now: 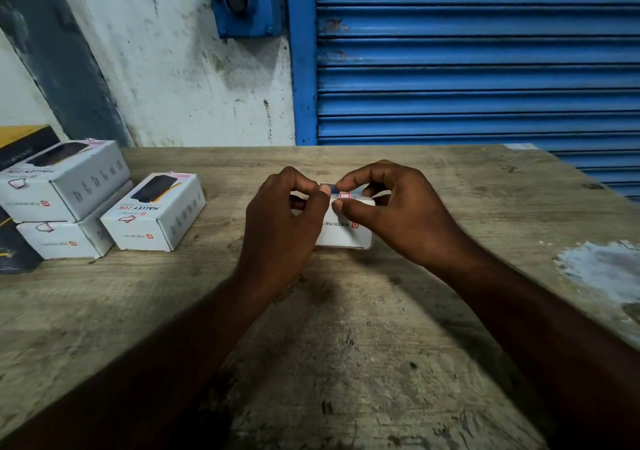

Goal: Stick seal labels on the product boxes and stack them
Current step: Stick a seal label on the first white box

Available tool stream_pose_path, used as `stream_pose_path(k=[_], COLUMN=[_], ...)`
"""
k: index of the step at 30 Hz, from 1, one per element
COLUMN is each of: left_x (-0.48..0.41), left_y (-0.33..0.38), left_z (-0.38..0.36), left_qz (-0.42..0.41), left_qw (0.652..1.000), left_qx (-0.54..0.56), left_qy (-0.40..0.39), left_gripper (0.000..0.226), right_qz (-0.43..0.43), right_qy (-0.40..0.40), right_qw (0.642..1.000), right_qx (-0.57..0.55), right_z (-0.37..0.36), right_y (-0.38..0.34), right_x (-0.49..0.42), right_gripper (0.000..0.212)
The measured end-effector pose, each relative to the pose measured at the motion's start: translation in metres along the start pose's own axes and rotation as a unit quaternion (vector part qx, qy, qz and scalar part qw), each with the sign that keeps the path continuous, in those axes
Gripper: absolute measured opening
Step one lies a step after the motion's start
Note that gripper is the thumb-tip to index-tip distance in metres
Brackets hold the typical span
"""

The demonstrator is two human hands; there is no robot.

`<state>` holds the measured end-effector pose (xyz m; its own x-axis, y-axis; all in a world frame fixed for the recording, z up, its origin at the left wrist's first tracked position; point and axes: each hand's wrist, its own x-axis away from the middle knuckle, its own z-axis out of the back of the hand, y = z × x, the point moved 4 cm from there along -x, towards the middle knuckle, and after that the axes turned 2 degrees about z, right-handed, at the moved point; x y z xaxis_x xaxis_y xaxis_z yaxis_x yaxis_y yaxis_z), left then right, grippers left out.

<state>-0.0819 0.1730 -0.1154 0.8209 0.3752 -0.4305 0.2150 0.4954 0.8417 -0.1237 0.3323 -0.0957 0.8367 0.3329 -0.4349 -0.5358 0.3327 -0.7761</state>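
Both forearms reached forward over the wooden table (346,328). The left hand (280,221) curled round the left end of a white box (346,236) standing mid-table. The right hand (391,214) pinched a red seal label (344,195) at the box's top edge with thumb and forefinger, its other fingers bent behind the box.

Worn wooden table (346,345) before blue shutter (478,51).

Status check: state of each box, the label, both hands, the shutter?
White cardboard box, centre: closed, on wooden table.
Red-and-white seal label: on its top edge.
Left hand: grips that box.
Right hand: pinches box at label.
Two white boxes, left: closed, stacked.
Third white box: closed, beside stack.
Blue roller shutter: down.
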Motion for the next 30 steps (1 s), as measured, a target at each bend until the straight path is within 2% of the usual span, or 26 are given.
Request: stream_pose_path(k=[6,9,13,16,20,24,30], left_x=[-0.001,-0.001,-0.002,-0.001,0.002,0.006,0.008], left_y=[-0.002,-0.002,-0.004,-0.006,-0.01,-0.008,-0.009], left_z=[0.0,0.0,0.0,-0.001,-0.008,-0.011,-0.011], left_qz=[0.046,0.066,0.096,0.129,0.241,0.298,0.336], left_qw=[0.999,0.997,0.993,0.987,0.951,0.917,0.886], left_qx=[0.02,0.037,0.064,0.089,0.166,0.215,0.26], left_qy=[-0.003,-0.005,-0.014,-0.03,-0.096,-0.155,-0.188], left_gripper=[0.02,0.016,0.006,0.013,0.033,0.009,0.008], right_qz=[-0.035,-0.037,-0.035,-0.033,-0.031,-0.026,-0.022], right_qy=[-0.015,-0.016,-0.037,-0.04,-0.041,-0.047,-0.046], right_qw=[0.996,0.995,0.996,0.997,0.997,0.997,0.998], right_qx=[-0.076,-0.097,-0.074,-0.063,-0.049,-0.047,-0.046], right_z=[0.002,0.005,0.004,0.004,0.003,0.002,0.001], right_y=[0.003,0.004,0.007,0.007,0.01,0.011,0.011], right_x=[-0.004,-0.005,-0.004,-0.003,-0.004,-0.004,-0.004], right_gripper=[0.006,0.009,0.026,0.037,0.046,0.048,0.051])
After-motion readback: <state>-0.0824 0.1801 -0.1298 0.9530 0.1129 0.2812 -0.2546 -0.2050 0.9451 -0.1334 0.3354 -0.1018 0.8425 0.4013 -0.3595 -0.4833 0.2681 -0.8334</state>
